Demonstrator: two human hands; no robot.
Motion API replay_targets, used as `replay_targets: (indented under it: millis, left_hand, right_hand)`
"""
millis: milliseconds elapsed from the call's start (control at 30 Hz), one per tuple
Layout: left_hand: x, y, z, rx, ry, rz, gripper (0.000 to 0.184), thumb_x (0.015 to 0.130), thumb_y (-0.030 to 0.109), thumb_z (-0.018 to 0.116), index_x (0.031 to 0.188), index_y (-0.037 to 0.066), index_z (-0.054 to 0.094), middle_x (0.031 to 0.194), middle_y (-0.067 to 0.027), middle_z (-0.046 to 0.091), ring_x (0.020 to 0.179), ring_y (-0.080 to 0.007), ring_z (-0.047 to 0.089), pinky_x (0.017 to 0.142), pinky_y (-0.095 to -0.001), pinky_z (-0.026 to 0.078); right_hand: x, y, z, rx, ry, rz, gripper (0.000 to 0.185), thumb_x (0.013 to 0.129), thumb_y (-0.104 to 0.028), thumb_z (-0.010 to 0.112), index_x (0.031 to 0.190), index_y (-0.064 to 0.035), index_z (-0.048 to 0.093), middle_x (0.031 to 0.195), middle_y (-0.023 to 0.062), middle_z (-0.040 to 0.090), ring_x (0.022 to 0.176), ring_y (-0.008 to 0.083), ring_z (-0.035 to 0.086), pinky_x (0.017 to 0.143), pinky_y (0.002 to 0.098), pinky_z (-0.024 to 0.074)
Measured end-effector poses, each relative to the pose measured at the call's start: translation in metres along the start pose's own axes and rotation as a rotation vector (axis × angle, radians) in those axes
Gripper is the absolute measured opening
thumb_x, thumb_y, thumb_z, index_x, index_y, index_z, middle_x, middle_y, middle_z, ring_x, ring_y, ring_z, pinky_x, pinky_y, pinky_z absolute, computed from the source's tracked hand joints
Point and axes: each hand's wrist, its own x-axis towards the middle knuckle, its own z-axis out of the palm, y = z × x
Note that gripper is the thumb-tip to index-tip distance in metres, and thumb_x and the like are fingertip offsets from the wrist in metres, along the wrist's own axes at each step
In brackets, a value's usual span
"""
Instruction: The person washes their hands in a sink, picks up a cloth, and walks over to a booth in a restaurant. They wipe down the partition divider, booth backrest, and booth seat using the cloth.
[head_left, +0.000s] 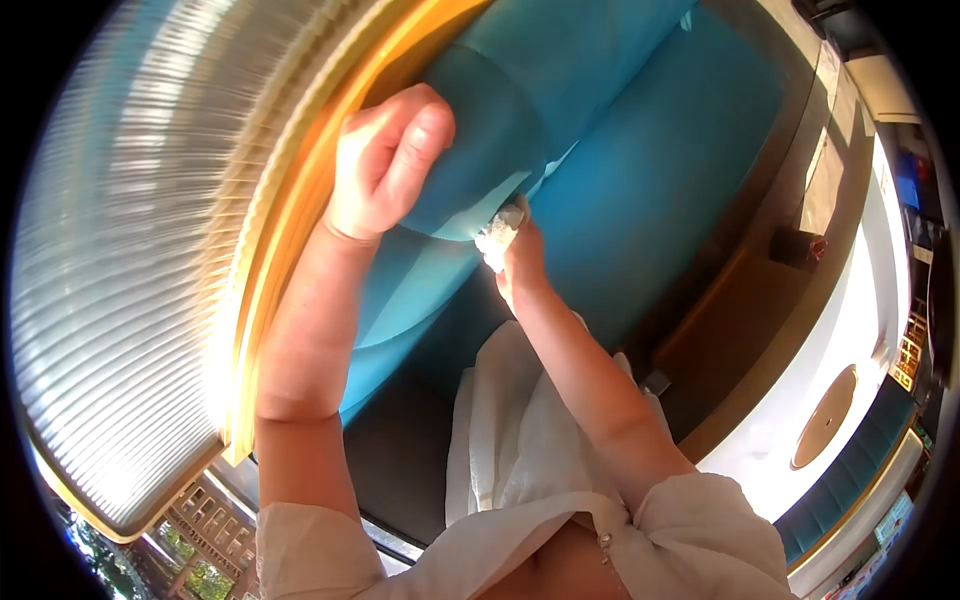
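Note:
My left hand (393, 160) is closed in a loose fist beside the wooden edge (300, 190) of a ribbed translucent panel (130, 320). Whether anything lies inside its fingers is hidden. My right hand (522, 254) grips a crumpled white cloth or wipe (499, 236), held against the blue upholstered seat (640, 190) near the seam where backrest and cushion meet. Blue backrest padding (475, 130) lies just behind and to the right of my left hand.
A white table (780, 430) with a round brown disc (826, 417) curves along the right. Beyond it is another blue bench (850, 480). A small dark red object (797, 248) sits near the upper right. Windows show buildings at the lower left.

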Motion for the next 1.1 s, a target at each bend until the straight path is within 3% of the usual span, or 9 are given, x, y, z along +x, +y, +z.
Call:
replay_targets:
  millis: [200,400,600,667,733,800,933,1000,1100]
  left_hand:
    - [0.002,0.005,0.008,0.179,0.011,-0.233,0.038,0.092,0.031,0.041,0.069,0.003,0.051,0.061,-0.0116,0.048,0.055,-0.0260,0.046,0.056,-0.0340,0.041]
    - [-0.028,0.052,0.007,-0.349,0.541,-0.710,0.042,0.094,0.039,0.038,0.074,0.005,0.053,0.063,-0.0017,0.049,0.056,-0.0096,0.045,0.052,-0.0216,0.036]
    - [-0.138,0.132,0.077,-0.228,1.002,-0.850,0.026,0.092,0.028,0.046,0.091,0.004,0.054,0.077,-0.0020,0.054,0.066,-0.0091,0.048,0.058,-0.0211,0.037]
    - [-0.127,0.157,0.114,-0.233,1.161,-0.738,0.053,0.087,0.029,0.056,0.129,0.002,0.036,0.125,-0.0135,0.041,0.108,-0.0214,0.046,0.090,-0.0328,0.040]
    - [-0.122,0.150,0.155,-0.283,1.242,-0.654,0.063,0.087,0.029,0.057,0.135,0.002,0.027,0.133,-0.0149,0.033,0.116,-0.0237,0.042,0.094,-0.0340,0.037]
    - [-0.139,0.118,0.197,0.064,1.286,-0.841,0.063,0.090,0.028,0.051,0.139,0.006,0.018,0.135,-0.0142,0.032,0.122,-0.0215,0.037,0.097,-0.0345,0.034]
    - [-0.152,0.112,0.253,-0.640,1.746,-0.784,0.039,0.091,0.021,0.050,0.124,0.002,0.041,0.105,-0.0093,0.055,0.094,-0.0148,0.054,0.081,-0.0241,0.043]
    - [-0.153,0.101,0.293,-0.686,1.812,-0.751,0.034,0.090,0.021,0.052,0.117,0.002,0.048,0.097,-0.0079,0.058,0.085,-0.0131,0.057,0.074,-0.0210,0.045]
    - [-0.144,0.106,0.309,-0.974,2.024,-1.017,0.029,0.091,0.019,0.045,0.118,0.009,0.050,0.097,-0.0047,0.059,0.081,-0.0154,0.060,0.060,-0.0275,0.051]
  right_hand:
    - [-0.041,-0.042,0.030,-0.040,-0.484,-0.089,0.012,0.088,-0.028,0.047,0.083,-0.0171,0.047,0.071,-0.0069,0.045,0.061,0.0065,0.044,0.044,0.0211,0.0273]
    - [-0.048,-0.127,0.061,0.077,-1.299,0.431,0.026,0.090,-0.034,0.047,0.107,-0.0175,0.055,0.094,-0.0013,0.057,0.078,0.0121,0.054,0.057,0.0263,0.0426]
    - [-0.027,-0.093,0.068,-0.413,-0.895,0.600,0.018,0.087,-0.023,0.052,0.100,-0.0109,0.055,0.097,0.0025,0.058,0.084,0.0158,0.054,0.069,0.0260,0.0454]
    - [-0.022,-0.069,0.055,-0.629,-0.830,0.676,0.018,0.088,-0.022,0.052,0.099,-0.0084,0.055,0.096,0.0034,0.058,0.083,0.0158,0.054,0.072,0.0259,0.0456]
    - [-0.112,-0.087,0.038,-1.337,-0.952,0.060,0.042,0.092,-0.039,0.044,0.112,-0.0041,0.054,0.102,0.0063,0.058,0.086,0.0123,0.055,0.076,0.0268,0.0457]
    - [-0.107,-0.075,-0.007,-1.133,-1.092,0.323,0.044,0.092,-0.041,0.044,0.110,-0.0024,0.055,0.100,0.0069,0.059,0.086,0.0140,0.057,0.075,0.0286,0.0463]
    - [-0.125,-0.118,-0.025,-1.296,-0.931,0.764,0.041,0.092,-0.039,0.045,0.108,-0.0032,0.056,0.093,0.0074,0.061,0.084,0.0158,0.059,0.072,0.0299,0.0475]
    - [-0.109,-0.126,-0.034,-2.060,-1.329,0.359,0.037,0.090,-0.037,0.047,0.107,-0.0047,0.056,0.089,0.0097,0.063,0.078,0.0194,0.062,0.068,0.0309,0.0485]
    - [-0.102,-0.135,-0.022,-2.039,-1.645,-0.658,0.027,0.085,-0.023,0.055,0.105,-0.0054,0.056,0.096,0.0126,0.062,0.075,0.0267,0.061,0.069,0.0368,0.0488]
